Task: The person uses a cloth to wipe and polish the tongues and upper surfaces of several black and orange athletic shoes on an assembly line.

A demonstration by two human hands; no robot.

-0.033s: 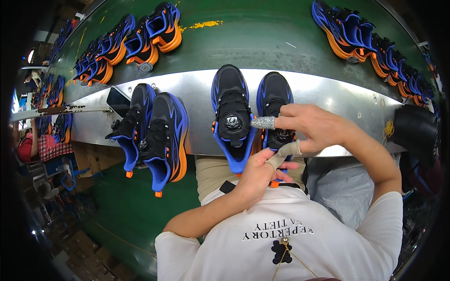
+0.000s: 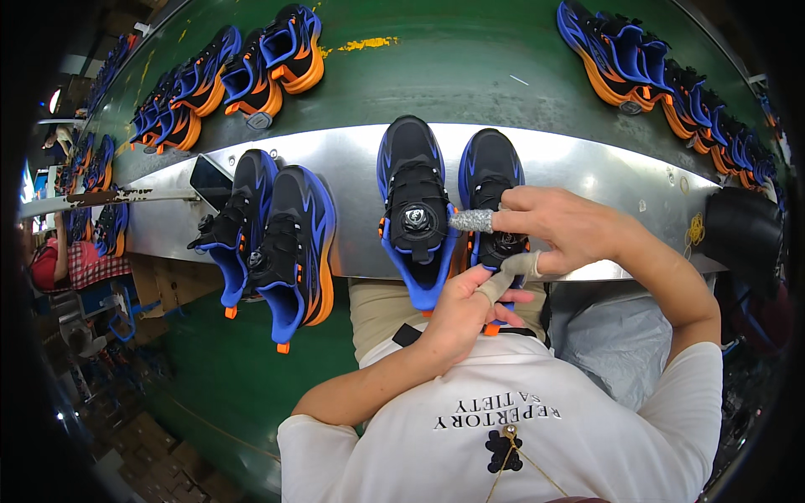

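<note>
1. head view: right hand (image 2: 560,228) and left hand (image 2: 470,308), both grasping the right dial-lace shoe (image 2: 493,197) on the steel ledge (image 2: 587,168), beside its mate (image 2: 415,210).
2. best practice, as judged: steady the heel from below; keep taped fingertips (image 2: 471,220) off the dial.

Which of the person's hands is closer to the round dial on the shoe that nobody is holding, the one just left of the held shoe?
Right. The right hand has a taped fingertip almost touching the dial; the left hand sits lower, under the neighbouring shoe.
</note>
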